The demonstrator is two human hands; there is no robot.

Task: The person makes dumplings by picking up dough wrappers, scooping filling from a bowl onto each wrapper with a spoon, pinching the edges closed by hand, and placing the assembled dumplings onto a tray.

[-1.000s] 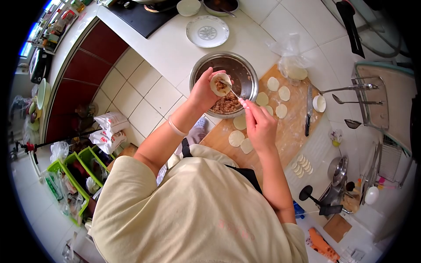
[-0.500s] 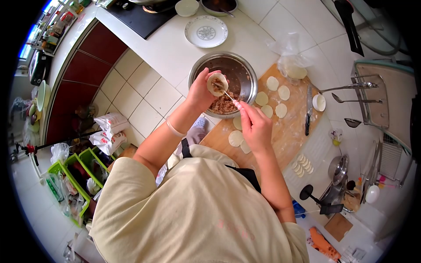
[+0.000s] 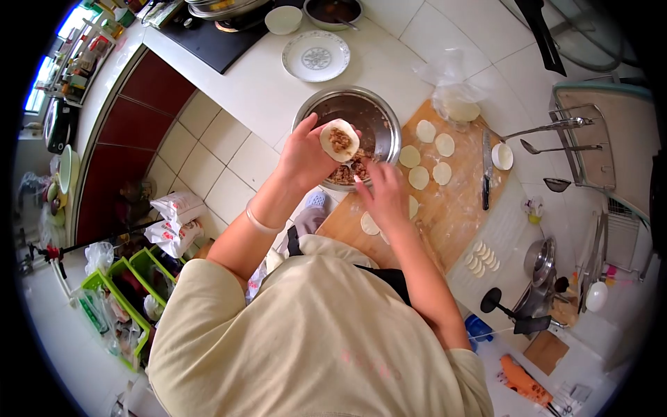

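My left hand [image 3: 306, 154] cups a round dumpling wrapper [image 3: 325, 147] above the mixing bowl's near left side. A mound of minced filling [image 3: 340, 141] sits in the middle of that wrapper. My right hand [image 3: 386, 193] is over the bowl's near right rim, slightly blurred, its thumb and fingers apart. By its thumb is the pale pink handle of a spoon [image 3: 357, 178], which leans in the filling; whether the thumb still touches it is hard to see. The metal mixing bowl [image 3: 394, 132] holds more minced filling, partly hidden by my hands.
Several wrappers [image 3: 418, 178] lie on the floured wooden board [image 3: 445, 215], with a knife [image 3: 486, 174] at its right edge. Folded dumplings [image 3: 481, 259] stand in rows farther right. A patterned plate [image 3: 315, 55] and a stove [image 3: 229, 42] are beyond the bowl.
The spoon has come out of the wrapper and down into the bowl, and my right hand has loosened around its handle. Filling stays on the wrapper in my left hand.
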